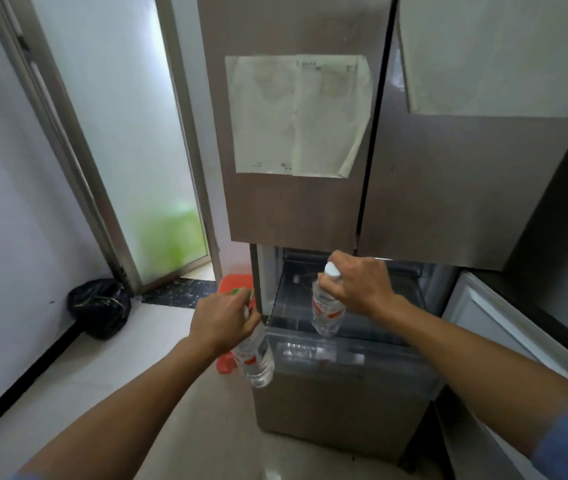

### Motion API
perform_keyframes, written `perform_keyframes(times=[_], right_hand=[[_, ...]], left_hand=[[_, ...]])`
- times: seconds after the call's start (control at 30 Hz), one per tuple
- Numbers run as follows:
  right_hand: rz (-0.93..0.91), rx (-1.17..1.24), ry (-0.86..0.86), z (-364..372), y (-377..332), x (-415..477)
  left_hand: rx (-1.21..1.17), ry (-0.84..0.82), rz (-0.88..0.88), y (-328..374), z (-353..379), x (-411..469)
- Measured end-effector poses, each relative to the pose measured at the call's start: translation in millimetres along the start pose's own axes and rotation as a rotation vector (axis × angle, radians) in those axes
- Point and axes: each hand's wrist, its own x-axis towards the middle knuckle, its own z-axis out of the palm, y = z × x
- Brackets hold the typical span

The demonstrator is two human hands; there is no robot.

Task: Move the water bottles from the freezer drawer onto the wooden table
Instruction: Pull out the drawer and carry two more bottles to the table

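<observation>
My left hand [222,322] grips the neck of a clear water bottle [255,358] with a red-and-white label and a green cap; it hangs over the left front corner of the open freezer drawer [345,355]. My right hand [358,285] grips the neck of a second clear bottle [326,313] with a white cap, held upright above the drawer's inside. The wooden table is out of view.
The brown fridge doors [296,209] stand shut above the drawer, with paper sheets [296,116] stuck on. A second pulled-out drawer [504,323] is at the right. A black bag [99,308] and a red object [236,284] lie on the floor at the left, beside a frosted glass door [126,150].
</observation>
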Motion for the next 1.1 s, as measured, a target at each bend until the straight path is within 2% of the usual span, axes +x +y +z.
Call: perform_keyframes(times=[0.17,0.37,0.47,0.67,0.93,1.1], right_hand=[[-0.1,0.098,0.023,-5,-55,-17],[-0.234,0.288,-0.254,14,-167,-64],[-0.366,0.309,-0.308,14,-237,-83],[-0.603,0.449,-0.295,-2,-407,-107],[-0.677,0.549,-0.367,-20,-660,-158],[-0.797,0.581,-0.391,-40,-799,-185]], left_hand=[[0.029,0.063,-0.141,-15,-29,-80],[0.119,-0.106,-0.466,-45,-50,-219],[0.147,-0.196,-0.602,-66,-72,-296],[0.149,-0.189,-0.846,-122,-138,-452],[0.261,-0.125,-1.048,-214,-237,-653],[0.331,-0.132,-1.152,-264,-289,-763]])
